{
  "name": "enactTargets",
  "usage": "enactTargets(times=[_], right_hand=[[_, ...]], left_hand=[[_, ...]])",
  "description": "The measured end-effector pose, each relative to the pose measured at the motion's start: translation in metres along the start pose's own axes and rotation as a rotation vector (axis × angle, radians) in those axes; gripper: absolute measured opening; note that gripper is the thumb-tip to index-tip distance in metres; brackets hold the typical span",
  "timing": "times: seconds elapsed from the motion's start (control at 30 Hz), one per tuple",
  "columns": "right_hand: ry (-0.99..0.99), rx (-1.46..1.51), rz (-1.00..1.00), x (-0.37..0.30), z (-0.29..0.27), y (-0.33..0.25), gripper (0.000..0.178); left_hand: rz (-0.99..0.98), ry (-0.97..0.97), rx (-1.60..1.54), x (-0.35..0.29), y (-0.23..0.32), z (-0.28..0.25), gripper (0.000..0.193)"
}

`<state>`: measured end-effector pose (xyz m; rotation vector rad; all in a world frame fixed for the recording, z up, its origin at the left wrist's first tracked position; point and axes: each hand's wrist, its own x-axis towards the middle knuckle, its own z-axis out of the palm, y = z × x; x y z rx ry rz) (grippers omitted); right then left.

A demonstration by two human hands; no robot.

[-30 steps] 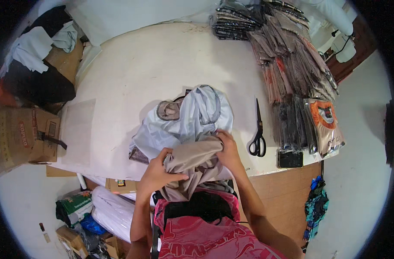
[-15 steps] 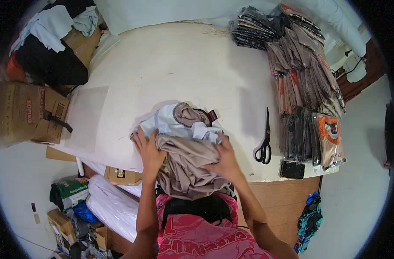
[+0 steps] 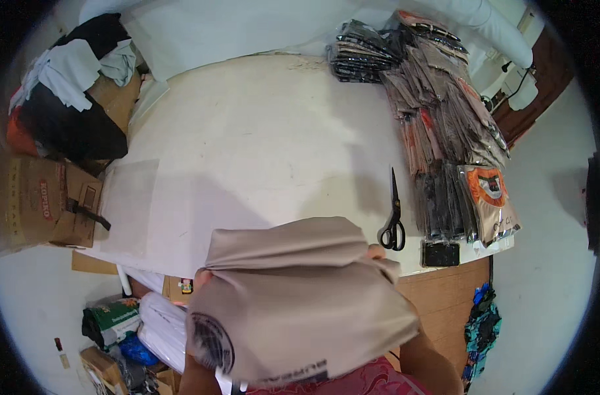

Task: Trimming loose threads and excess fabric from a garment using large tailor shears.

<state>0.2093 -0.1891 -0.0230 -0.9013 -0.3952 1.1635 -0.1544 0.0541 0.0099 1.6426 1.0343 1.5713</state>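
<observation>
A taupe shirt with dark print is spread in the air between my hands, above the table's near edge and in front of my body. At its left side my left hand grips a gathered fold of cloth; most of the fingers are covered by the fabric. My right hand pinches the cloth at the right side, with just the fingertips showing. The shirt's lower part hangs toward me and hides much of both forearms.
Black scissors lie right of the shirt on the white table, near a dark phone. Bagged folded garments are piled along the right side. A clear plastic sheet lies at left, beside a cardboard box.
The bunched shirt has come up off the table and opened out toward me, its printed side now showing. Both hands have moved nearer my body and now hold its sides.
</observation>
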Motion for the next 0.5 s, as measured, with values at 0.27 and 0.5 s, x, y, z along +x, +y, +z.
enactTargets(times=[0.27,0.5], right_hand=[[0.040,-0.134,-0.724,0.040,0.138,0.039,0.052],[0.173,-0.108,-0.406,0.187,0.175,-0.013,0.083]], left_hand=[[-0.073,0.696,-0.441,0.027,0.048,0.021,0.048],[-0.353,0.638,-0.574,0.081,0.030,-0.029,0.074]])
